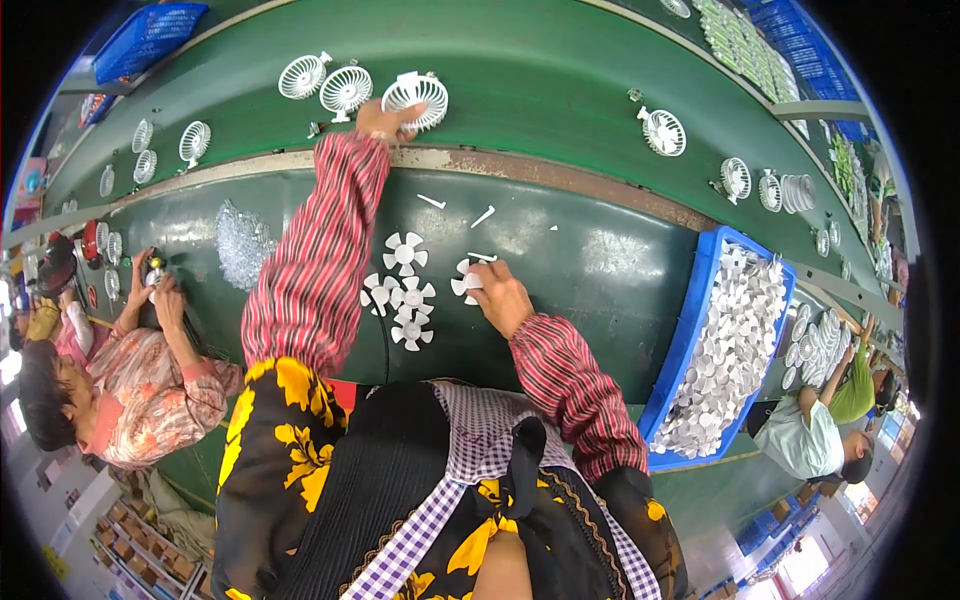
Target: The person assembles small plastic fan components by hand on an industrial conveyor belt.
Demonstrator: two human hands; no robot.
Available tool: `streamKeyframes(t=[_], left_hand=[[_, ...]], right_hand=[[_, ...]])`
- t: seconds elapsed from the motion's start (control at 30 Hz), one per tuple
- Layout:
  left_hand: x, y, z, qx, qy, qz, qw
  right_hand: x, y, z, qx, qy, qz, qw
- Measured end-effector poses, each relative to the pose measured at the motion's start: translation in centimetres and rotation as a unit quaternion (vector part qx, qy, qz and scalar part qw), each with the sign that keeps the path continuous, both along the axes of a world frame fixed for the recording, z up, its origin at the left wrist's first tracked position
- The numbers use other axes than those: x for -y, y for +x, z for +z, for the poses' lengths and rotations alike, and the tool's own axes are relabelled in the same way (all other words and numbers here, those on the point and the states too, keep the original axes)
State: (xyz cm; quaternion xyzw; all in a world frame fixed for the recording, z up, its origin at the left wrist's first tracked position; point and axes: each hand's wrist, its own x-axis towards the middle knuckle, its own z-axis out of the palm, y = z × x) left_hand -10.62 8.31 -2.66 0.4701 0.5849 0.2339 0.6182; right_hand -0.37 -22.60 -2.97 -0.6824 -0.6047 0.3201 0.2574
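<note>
My left hand (383, 122) is stretched out to the green belt, its fingers closed on the rim of a round white fan cage (418, 98). Two more white fan cages, one of them (346, 90) close by, lie left of it. Over the dark green worktable, my right hand (505, 298) pinches a white fan blade (466, 283), whose far side shows beyond the fingertips. Several loose white fan blades (404, 254) lie in a cluster just left of that hand. Small white sticks (483, 216) are scattered beyond it.
A blue bin (690, 320) heaped with white fan blades stands at the right. Left of my left sleeve lies a pile of small clear parts (243, 245). A raised ledge (560, 180) parts worktable from belt. Co-workers sit at both sides, one (150, 390) at the left.
</note>
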Motion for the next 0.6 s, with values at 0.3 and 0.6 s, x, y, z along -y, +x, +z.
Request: streamKeyframes(t=[0.3,0.6], left_hand=[[17.5,-4.0,8.9,0.353,-0.14,-0.061,0.923],[24.0,-5.7,12.4,0.296,-0.039,-0.161,0.941]], right_hand=[[-0.3,3.2,13.6,-0.074,0.171,-0.115,0.976],[0.8,0.4,15.5,0.083,0.229,0.011,0.97]])
